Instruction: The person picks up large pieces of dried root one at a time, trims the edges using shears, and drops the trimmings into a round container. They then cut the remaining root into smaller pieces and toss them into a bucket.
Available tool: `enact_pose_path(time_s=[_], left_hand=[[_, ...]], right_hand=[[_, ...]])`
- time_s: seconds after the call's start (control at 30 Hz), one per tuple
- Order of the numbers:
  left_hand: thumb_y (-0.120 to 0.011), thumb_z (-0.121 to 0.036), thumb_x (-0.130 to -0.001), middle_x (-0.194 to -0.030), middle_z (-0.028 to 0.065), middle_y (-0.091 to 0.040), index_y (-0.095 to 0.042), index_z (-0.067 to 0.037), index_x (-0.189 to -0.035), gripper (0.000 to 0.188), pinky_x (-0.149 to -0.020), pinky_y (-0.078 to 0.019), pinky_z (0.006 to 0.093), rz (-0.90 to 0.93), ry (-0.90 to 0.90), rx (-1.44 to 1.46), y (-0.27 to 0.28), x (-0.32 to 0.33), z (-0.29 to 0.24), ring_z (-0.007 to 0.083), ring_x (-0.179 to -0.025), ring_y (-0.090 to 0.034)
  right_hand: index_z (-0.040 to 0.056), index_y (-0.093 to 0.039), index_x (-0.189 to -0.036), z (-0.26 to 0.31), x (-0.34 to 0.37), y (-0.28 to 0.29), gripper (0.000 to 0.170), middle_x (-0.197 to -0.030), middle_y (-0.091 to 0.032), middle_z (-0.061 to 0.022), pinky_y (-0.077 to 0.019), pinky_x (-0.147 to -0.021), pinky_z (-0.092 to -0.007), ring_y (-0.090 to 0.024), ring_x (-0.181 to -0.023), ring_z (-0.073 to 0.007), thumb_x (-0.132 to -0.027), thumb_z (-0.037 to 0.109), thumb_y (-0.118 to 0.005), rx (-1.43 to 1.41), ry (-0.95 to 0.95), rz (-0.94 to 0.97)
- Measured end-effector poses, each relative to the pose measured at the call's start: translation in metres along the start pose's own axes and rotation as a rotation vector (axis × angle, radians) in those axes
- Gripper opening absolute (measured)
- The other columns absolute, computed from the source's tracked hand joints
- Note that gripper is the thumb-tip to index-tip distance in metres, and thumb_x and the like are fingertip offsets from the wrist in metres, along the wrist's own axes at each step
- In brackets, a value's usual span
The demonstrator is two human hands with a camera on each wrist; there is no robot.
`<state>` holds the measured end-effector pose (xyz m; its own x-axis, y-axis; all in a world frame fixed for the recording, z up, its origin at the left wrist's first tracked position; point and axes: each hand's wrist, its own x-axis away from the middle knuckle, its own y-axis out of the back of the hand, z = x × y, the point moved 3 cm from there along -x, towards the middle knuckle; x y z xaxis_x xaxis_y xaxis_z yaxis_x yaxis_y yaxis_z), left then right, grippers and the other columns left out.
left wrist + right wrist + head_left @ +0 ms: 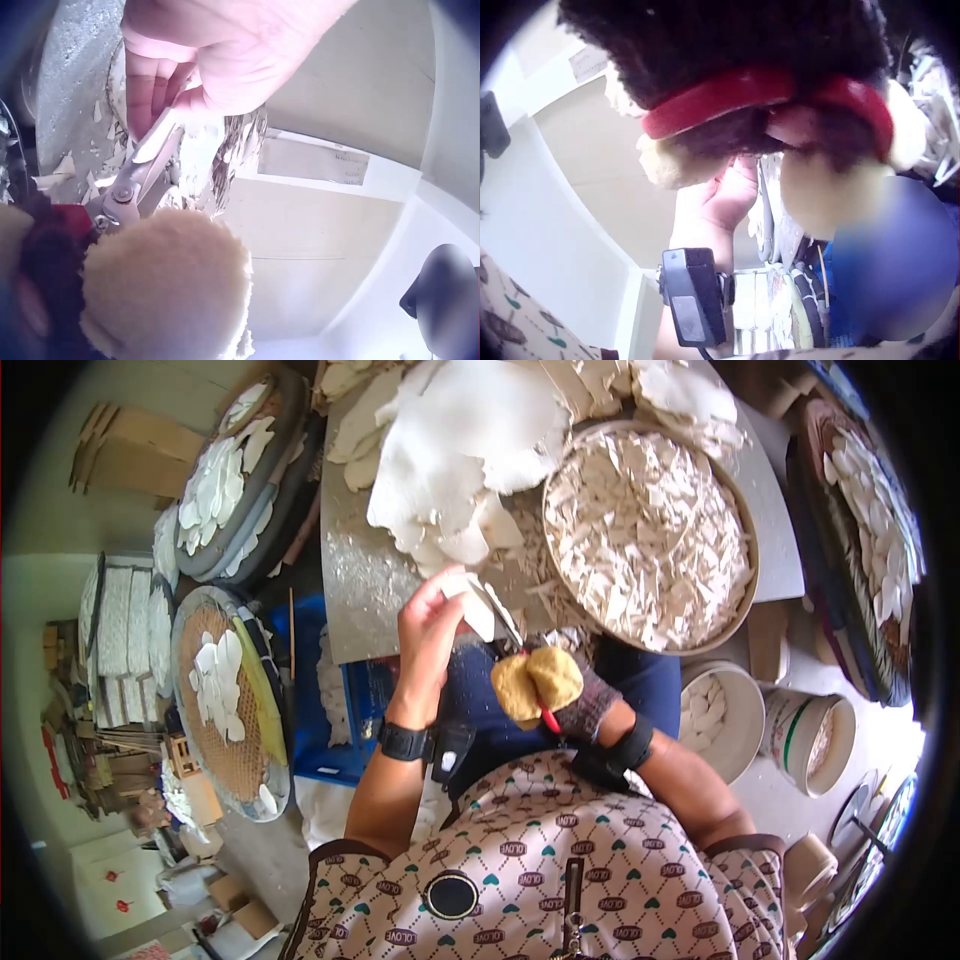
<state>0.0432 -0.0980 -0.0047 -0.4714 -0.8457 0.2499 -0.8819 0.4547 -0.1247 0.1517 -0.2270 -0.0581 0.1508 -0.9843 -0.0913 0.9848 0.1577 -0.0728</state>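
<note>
My left hand [430, 625] pinches a thin flat white piece [478, 618] between thumb and fingers, over the near edge of the table [350, 600]. My right hand [588, 705] wears a dark knitted glove with thick yellow padding [520, 685] on the fingers. It grips red-handled scissors [129, 187], whose handles [720, 97] show in the right wrist view. The blades point at the left fingers, along the edge of the white piece. Large irregular white sheets [465, 445] lie stacked on the table just beyond the left hand.
A round basin [754, 565] full of white offcuts stands right of the hands. Two buckets, one plain [745, 725] and one green-striped [788, 738], stand below it. At left are a blue crate [310, 730] and a woven tray [255, 755] with white pieces.
</note>
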Motion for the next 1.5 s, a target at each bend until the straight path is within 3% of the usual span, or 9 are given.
enact_pose_path(time_s=[0.1,0.23,0.47,0.67,0.83,1.03,1.17,1.4,1.5], left_hand=[[-0.054,-0.004,-0.084,-0.093,0.007,-0.061,-0.049,0.003,-0.117,0.034,-0.066,-0.0533,0.026,-0.02,0.018,0.051,0.012,0.001,0.01,0.0123,-0.077,-0.062],[-0.052,0.0,-0.083,-0.094,0.0052,-0.061,-0.051,0.0,-0.114,0.031,-0.066,-0.0514,0.0248,-0.063,0.05,-0.075,0.057,0.015,-0.004,0.011,-0.079,-0.06],[-0.062,-0.002,-0.073,-0.102,0.0133,-0.059,-0.058,-0.002,-0.105,0.033,-0.087,-0.0416,0.0344,-0.574,-0.528,-1.267,0.177,0.014,-0.09,0.0275,-0.099,-0.054],[-0.061,-0.002,-0.076,-0.085,0.0128,-0.061,-0.063,-0.002,-0.092,0.016,-0.065,-0.047,0.027,-0.135,-0.53,-0.899,0.057,-0.07,-0.055,0.0216,-0.072,-0.059],[-0.063,0.001,-0.07,-0.083,0.0098,-0.053,-0.056,-0.002,-0.083,0.015,-0.063,-0.0466,0.0315,-0.067,-0.692,-1.177,0.041,-0.111,-0.035,0.0232,-0.067,-0.056],[-0.064,-0.001,-0.07,-0.07,0.0093,-0.056,-0.053,-0.002,-0.08,0.015,-0.058,-0.0461,0.0341,0.037,-0.542,-1.097,0.046,-0.113,-0.041,0.0253,-0.065,-0.058],[-0.061,-0.002,-0.078,-0.078,0.0073,-0.063,-0.059,0.0,-0.091,0.013,-0.053,-0.0473,0.025,-0.007,-0.218,-0.47,0.053,-0.099,-0.038,0.0112,-0.059,-0.059],[-0.059,-0.006,-0.083,-0.085,0.0103,-0.064,-0.057,0.0,-0.102,0.02,-0.065,-0.0516,0.0248,0.002,0.031,0.14,0.029,-0.043,-0.021,0.0162,-0.073,-0.063],[-0.059,-0.006,-0.083,-0.088,0.0114,-0.064,-0.057,0.0,-0.099,0.017,-0.069,-0.0522,0.0262,-0.026,0.027,0.265,0.018,-0.026,-0.004,0.0187,-0.076,-0.064]], right_hand=[[-0.0024,-0.057,-0.1,-0.017,0.002,-0.008,0.028,-0.094,-0.063,-0.0097,-0.0487,-0.075,-0.0274,-0.06,-0.085,-0.0136,-0.087,0.023,-0.056,-0.253,-0.195,-0.04],[0.0009,-0.06,-0.094,0.008,-0.003,-0.007,0.018,-0.087,-0.063,-0.0087,-0.0468,-0.071,-0.0277,-0.06,-0.082,-0.0128,-0.08,0.013,-0.061,0.486,-0.053,0.08],[0.0013,-0.055,-0.101,-0.037,0.008,-0.01,0.024,-0.096,-0.061,-0.0116,-0.0472,-0.083,-0.0313,-0.06,-0.09,-0.0221,-0.082,0.015,-0.06,-0.554,-0.291,-0.029],[0.0011,-0.056,-0.102,-0.028,0.014,-0.007,0.021,-0.097,-0.061,-0.0105,-0.0468,-0.083,-0.0314,-0.059,-0.092,-0.0202,-0.084,0.012,-0.057,-0.045,-0.175,0.036],[0.0027,-0.054,-0.108,-0.019,0.029,0.005,0.025,-0.106,-0.057,-0.0059,-0.0438,-0.09,-0.0308,-0.055,-0.097,-0.0156,-0.085,0.012,-0.06,-0.941,-0.331,-0.046],[0.0008,-0.051,-0.112,-0.044,0.04,0.002,0.027,-0.11,-0.055,-0.0099,-0.0409,-0.094,-0.03,-0.052,-0.102,-0.0165,-0.088,0.013,-0.054,-1.089,-0.315,-0.059],[-0.0062,-0.055,-0.101,-0.019,0.026,0.006,0.023,-0.1,-0.06,-0.0138,-0.0456,-0.088,-0.034,-0.058,-0.094,-0.021,-0.09,0.012,-0.047,-0.765,-0.171,0.039],[0.0009,-0.048,-0.112,-0.028,0.027,-0.002,0.024,-0.113,-0.054,-0.0114,-0.0421,-0.095,-0.0348,-0.054,-0.105,-0.022,-0.09,0.012,-0.047,-1.521,-0.254,0.001],[0.0029,-0.052,-0.107,0.001,0.019,0.002,0.025,-0.107,-0.058,-0.0115,-0.045,-0.088,-0.0342,-0.056,-0.1,-0.0238,-0.083,0.008,-0.053,-0.522,-0.184,-0.08]])
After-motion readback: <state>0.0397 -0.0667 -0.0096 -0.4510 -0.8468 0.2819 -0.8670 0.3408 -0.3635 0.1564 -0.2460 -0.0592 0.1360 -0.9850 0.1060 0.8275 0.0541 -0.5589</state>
